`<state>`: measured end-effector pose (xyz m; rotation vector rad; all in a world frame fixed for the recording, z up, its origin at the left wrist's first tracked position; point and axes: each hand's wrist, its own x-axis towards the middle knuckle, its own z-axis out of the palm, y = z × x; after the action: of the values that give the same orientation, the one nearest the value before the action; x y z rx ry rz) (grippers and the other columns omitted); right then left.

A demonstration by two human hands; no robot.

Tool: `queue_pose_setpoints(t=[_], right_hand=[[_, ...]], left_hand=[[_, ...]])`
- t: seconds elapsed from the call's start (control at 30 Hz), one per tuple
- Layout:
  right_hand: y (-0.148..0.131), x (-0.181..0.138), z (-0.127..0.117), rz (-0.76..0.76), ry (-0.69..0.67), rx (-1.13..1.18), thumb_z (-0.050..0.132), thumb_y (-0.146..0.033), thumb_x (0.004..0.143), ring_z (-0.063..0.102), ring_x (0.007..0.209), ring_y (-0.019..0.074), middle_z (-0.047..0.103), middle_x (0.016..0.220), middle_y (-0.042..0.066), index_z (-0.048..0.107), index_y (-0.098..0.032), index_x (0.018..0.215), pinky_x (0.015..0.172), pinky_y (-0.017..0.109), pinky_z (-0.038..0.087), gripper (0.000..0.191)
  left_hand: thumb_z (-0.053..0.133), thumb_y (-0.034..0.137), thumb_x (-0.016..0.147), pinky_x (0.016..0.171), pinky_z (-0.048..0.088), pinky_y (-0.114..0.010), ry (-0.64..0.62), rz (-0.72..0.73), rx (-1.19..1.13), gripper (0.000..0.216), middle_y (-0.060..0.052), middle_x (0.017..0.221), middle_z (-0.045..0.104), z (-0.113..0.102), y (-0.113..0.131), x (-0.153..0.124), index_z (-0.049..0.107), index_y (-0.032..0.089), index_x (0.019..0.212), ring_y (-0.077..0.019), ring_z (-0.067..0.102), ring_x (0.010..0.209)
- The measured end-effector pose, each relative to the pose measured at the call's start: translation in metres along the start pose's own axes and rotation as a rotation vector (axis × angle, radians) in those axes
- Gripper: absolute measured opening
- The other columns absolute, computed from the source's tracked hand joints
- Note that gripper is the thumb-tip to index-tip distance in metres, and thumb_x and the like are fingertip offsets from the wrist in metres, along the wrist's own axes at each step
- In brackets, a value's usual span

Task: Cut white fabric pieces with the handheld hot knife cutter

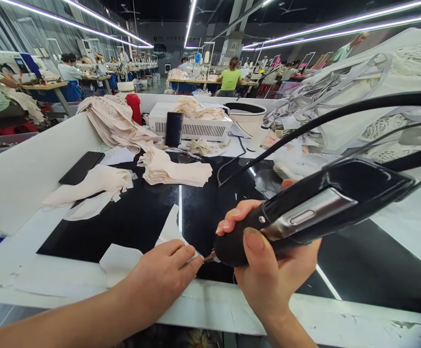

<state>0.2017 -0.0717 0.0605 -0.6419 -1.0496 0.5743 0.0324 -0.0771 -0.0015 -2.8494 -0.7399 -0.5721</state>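
Note:
My right hand point(268, 270) is wrapped around a black corded hand tool point(315, 208) with a silver side panel, its thin metal tip point(208, 257) pointing left and down at the edge of a white fabric piece point(123, 258). My left hand point(165, 275) lies on that piece with its fingers curled and pressed down right beside the tip. The fabric rests on a glossy black work surface point(141, 217) set in a white table. The tool's black cord point(305, 130) arches away to the upper right.
A stack of cream cut pieces point(174, 169), loose cream pieces point(90, 186), a draped fabric pile point(112, 118), two black phones point(82, 167) point(174, 129), a white box unit point(192, 126), a red flask point(134, 107), and a white garment heap point(377, 96) at right. Other people sit at sewing stations behind.

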Motion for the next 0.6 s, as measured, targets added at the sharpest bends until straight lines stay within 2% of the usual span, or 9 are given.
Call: queue_pose_setpoints(t=[0.13,0.33,0.47,0.6], right_hand=[[-0.002,-0.002,0.001,0.001,-0.001,-0.022,0.087,-0.038,0.089,0.065,0.053,0.0119,0.073,0.084,-0.005,0.056,-0.029,0.105,0.047,0.026,0.056,0.036],[-0.002,-0.003,0.003,-0.012,-0.007,-0.007,0.085,-0.031,0.090,0.067,0.057,0.0126,0.072,0.084,-0.005,0.056,-0.028,0.107,0.049,0.025,0.057,0.033],[-0.003,-0.003,0.005,-0.014,-0.010,-0.005,0.085,-0.028,0.090,0.065,0.055,0.0114,0.073,0.084,-0.005,0.057,-0.028,0.109,0.047,0.024,0.056,0.034],[-0.003,-0.003,0.006,-0.018,-0.012,0.002,0.084,-0.027,0.090,0.066,0.056,0.0121,0.073,0.084,-0.005,0.057,-0.028,0.109,0.048,0.025,0.057,0.034]], left_hand=[[0.052,0.003,0.107,0.093,0.059,-0.031,0.008,0.009,-0.002,0.024,-0.010,0.108,0.075,-0.002,0.000,-0.002,0.066,0.007,0.126,-0.0201,0.071,0.100],[0.055,-0.003,0.099,0.092,0.061,-0.034,-0.050,-0.023,-0.049,0.031,-0.011,0.111,0.073,-0.008,0.000,-0.009,0.065,0.007,0.126,-0.0233,0.071,0.101],[0.059,0.002,0.100,0.095,0.062,-0.036,0.000,-0.053,-0.034,0.034,-0.012,0.117,0.073,-0.009,0.000,-0.015,0.064,0.011,0.133,-0.0251,0.071,0.106],[0.062,0.004,0.098,0.096,0.064,-0.043,0.053,-0.079,-0.037,0.039,-0.014,0.123,0.071,-0.005,-0.002,-0.020,0.064,0.017,0.135,-0.0285,0.070,0.110]])
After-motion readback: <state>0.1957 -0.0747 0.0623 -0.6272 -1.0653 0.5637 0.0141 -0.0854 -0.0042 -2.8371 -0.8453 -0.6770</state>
